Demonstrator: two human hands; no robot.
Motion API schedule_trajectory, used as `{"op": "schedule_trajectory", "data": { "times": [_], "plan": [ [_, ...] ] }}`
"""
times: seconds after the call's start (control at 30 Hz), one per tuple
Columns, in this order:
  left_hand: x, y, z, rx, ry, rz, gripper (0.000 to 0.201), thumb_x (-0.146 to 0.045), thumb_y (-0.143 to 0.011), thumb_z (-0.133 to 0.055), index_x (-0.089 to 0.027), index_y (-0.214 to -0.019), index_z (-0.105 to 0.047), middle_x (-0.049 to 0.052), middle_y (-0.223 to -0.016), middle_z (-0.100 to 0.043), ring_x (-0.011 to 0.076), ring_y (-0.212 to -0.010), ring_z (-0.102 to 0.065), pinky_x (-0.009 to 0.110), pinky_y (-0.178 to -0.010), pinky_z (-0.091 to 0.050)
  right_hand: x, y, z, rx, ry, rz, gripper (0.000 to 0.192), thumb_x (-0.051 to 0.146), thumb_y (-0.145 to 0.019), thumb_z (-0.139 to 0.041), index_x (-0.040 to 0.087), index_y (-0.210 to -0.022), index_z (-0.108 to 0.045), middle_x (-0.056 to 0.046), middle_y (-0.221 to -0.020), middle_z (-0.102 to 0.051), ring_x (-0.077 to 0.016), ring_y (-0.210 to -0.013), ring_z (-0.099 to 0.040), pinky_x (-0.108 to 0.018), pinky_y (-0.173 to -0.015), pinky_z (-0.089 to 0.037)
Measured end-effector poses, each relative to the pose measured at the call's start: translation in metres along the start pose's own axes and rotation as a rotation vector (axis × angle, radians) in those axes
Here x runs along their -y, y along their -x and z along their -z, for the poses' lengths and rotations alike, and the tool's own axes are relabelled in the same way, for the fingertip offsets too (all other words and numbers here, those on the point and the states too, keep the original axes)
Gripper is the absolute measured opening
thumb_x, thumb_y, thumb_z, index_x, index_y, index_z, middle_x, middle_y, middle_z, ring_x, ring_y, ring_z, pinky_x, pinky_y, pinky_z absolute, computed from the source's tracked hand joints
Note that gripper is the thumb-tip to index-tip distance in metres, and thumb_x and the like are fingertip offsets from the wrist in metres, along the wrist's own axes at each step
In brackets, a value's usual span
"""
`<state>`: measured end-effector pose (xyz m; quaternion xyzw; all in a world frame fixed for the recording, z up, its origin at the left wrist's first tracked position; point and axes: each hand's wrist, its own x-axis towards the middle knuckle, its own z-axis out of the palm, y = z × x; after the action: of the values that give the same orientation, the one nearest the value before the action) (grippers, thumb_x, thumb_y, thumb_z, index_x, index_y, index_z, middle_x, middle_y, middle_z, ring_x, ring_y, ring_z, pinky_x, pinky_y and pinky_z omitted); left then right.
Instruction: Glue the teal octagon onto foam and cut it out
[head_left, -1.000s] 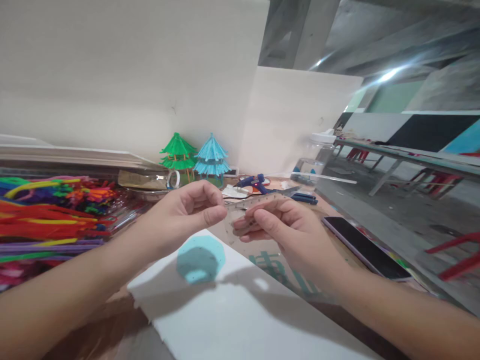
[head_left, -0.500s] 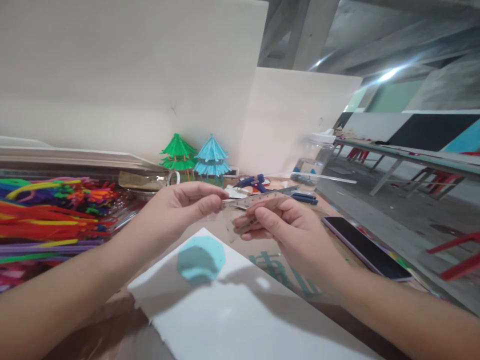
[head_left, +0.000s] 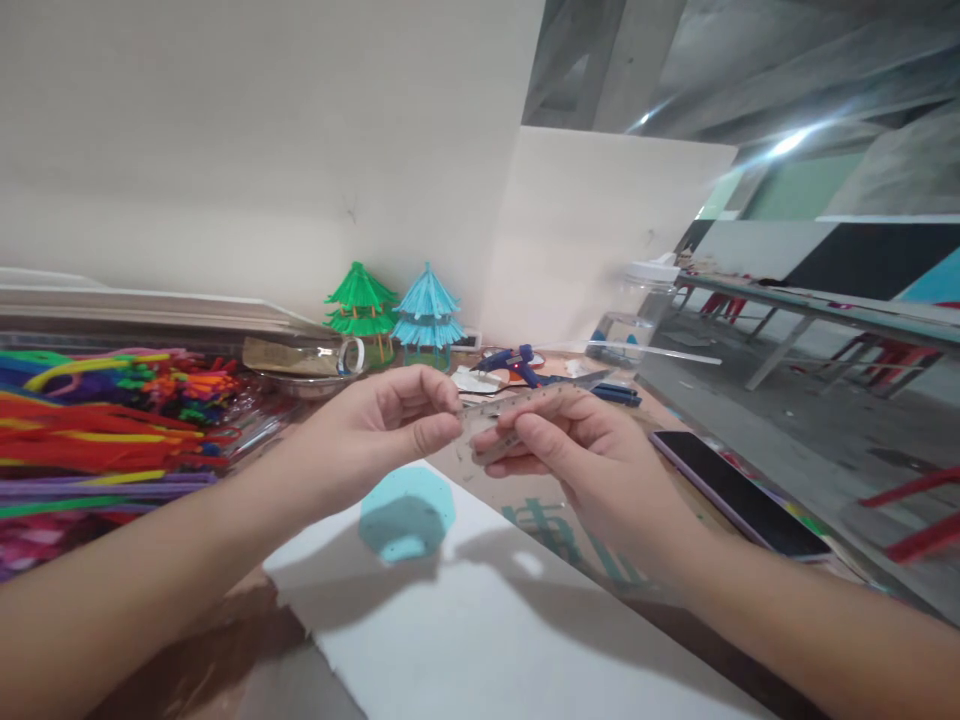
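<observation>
Both my hands hold a clear plastic ruler [head_left: 501, 420] in the air above the table. My left hand [head_left: 375, 425] pinches its left end between thumb and forefinger. My right hand [head_left: 585, 455] grips the ruler's right part with curled fingers. Below them lies a white foam board [head_left: 487, 620] with a light blue octagonal paper piece [head_left: 406, 512] on it.
A pile of coloured pipe cleaners [head_left: 97, 420] fills the left. At the back stand a green pagoda model [head_left: 361, 305] and a blue pagoda model [head_left: 427, 310], with a blue glue gun [head_left: 517, 362] to their right. A phone [head_left: 739, 492] lies at the right and a clear jar [head_left: 634, 315] stands behind.
My left hand's fingers opened along the ruler's end half a second ago and have curled back into a pinch on it. The view has shifted slightly.
</observation>
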<state>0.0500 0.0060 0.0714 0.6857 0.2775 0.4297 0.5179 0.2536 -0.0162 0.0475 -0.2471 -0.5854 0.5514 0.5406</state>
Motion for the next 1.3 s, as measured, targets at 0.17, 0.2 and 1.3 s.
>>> {"op": "schedule_trajectory", "data": {
  "times": [0.17, 0.2, 1.3],
  "plan": [
    [0.000, 0.001, -0.002, 0.001, -0.012, -0.015, 0.040, -0.050, -0.072, -0.084, -0.018, -0.077, -0.062, -0.003, -0.075, -0.055, 0.0109, -0.071, -0.050, 0.021, -0.063, -0.039, -0.001, -0.001, 0.000, 0.004, -0.014, 0.007, 0.024, 0.043, -0.082, -0.078, 0.022, -0.084, -0.067, -0.003, -0.087, -0.080, -0.0170, -0.084, -0.077, -0.032, -0.077, -0.065],
    [0.000, 0.001, -0.002, 0.001, -0.017, -0.015, 0.040, -0.050, -0.072, -0.084, -0.018, -0.077, -0.061, -0.003, -0.075, -0.055, 0.0112, -0.070, -0.049, 0.022, -0.063, -0.039, -0.001, -0.001, 0.000, 0.008, -0.022, 0.009, 0.023, 0.042, -0.082, -0.078, 0.022, -0.084, -0.067, -0.002, -0.086, -0.080, -0.0165, -0.083, -0.076, -0.032, -0.077, -0.065],
    [-0.007, 0.003, 0.004, -0.146, -0.285, -0.047, 0.021, -0.038, -0.076, -0.079, -0.021, -0.076, -0.066, -0.001, -0.079, -0.063, 0.0156, -0.079, -0.057, 0.026, -0.069, -0.043, 0.002, 0.001, -0.002, -0.031, 0.048, 0.030, 0.027, 0.046, -0.080, -0.079, 0.022, -0.084, -0.068, -0.003, -0.084, -0.079, -0.0178, -0.081, -0.076, -0.035, -0.077, -0.064]
  ]
}}
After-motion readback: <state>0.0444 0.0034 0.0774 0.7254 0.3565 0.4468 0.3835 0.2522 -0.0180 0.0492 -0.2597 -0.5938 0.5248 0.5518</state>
